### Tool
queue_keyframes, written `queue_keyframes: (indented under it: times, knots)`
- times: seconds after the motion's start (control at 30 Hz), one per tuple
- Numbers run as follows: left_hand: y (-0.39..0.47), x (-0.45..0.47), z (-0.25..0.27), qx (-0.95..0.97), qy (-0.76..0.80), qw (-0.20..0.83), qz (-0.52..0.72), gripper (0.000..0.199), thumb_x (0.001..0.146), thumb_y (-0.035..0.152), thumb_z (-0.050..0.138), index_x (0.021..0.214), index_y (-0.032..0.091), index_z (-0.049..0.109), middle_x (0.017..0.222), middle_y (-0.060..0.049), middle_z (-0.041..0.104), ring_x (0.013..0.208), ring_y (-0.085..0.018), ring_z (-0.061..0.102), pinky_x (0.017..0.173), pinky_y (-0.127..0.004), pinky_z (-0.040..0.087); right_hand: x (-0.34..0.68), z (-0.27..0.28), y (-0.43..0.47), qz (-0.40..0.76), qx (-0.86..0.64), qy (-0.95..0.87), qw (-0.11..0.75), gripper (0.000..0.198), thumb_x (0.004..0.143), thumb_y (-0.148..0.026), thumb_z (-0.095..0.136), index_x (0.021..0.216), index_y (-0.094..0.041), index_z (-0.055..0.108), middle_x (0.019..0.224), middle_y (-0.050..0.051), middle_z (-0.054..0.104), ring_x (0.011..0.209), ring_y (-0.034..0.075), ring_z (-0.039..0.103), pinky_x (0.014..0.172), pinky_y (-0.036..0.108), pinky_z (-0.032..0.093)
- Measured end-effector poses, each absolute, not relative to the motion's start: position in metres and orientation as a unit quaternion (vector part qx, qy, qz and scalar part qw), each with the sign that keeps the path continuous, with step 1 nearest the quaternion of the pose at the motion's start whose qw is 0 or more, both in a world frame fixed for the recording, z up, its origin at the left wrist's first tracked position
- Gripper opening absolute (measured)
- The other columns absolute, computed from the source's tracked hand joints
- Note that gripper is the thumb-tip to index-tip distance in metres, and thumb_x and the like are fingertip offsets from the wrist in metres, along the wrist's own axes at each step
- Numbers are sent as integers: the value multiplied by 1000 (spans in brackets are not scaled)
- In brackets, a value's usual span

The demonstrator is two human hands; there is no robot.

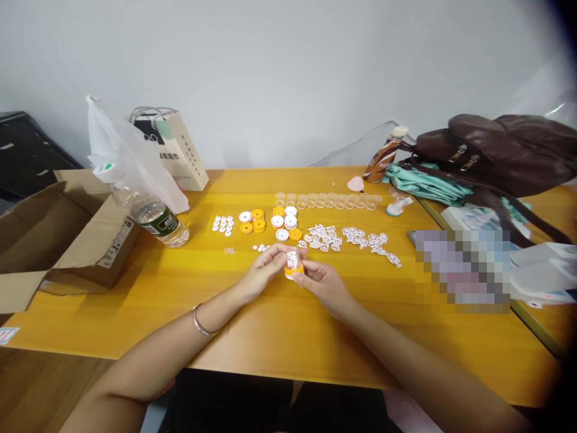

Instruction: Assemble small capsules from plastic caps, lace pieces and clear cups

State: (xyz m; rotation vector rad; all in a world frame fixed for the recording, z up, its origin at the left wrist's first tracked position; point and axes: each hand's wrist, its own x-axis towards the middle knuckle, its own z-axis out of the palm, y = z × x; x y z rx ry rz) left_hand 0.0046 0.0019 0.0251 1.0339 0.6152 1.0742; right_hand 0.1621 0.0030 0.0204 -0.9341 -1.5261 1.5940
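Note:
Both hands are closed on one small round plastic assembly (294,272), with an orange and white base and a clear cup with white patterned pieces on top. My left hand (265,267) grips the clear upper part. My right hand (325,284) pinches the orange and white base from the right. Just beyond lie white openwork pieces (324,236) and a few small white bits (260,247). Farther back are orange and white round discs (258,225), small white caps (222,225) and rows of clear cups (331,201).
To the left are an open cardboard box (101,240), a large water bottle (155,219), a white plastic bag (130,156) and a paper bag (184,153). On the right are a drink bottle (383,157), a brown backpack (505,150), green cloth (430,185) and a blurred flat object (464,270).

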Motion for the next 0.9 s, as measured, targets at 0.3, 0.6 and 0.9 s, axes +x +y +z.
queue_keyframes:
  times: [0.3,0.6,0.9]
  knots:
    - [3,4,25,457,281,695,479,33,79,44,58,98,16,56,123,-13,55,106,-24,56,93,-37,40,162,16,3,606,-370,-605,361,29,70,-43,62,87,-19,65,68,0,56,62,13,47,58,26,38]
    - [3,4,24,444,288,701,479,32,81,42,57,101,17,55,120,-12,57,104,-22,58,89,-35,42,162,17,5,617,-367,-594,363,31,70,-43,63,88,-18,65,67,-1,55,59,11,45,58,24,37]
    - [3,3,25,435,279,715,471,36,82,43,55,104,16,56,121,-13,56,106,-24,56,89,-35,41,162,17,4,623,-357,-589,369,27,72,-39,62,87,-18,65,66,-3,52,58,9,41,57,23,34]
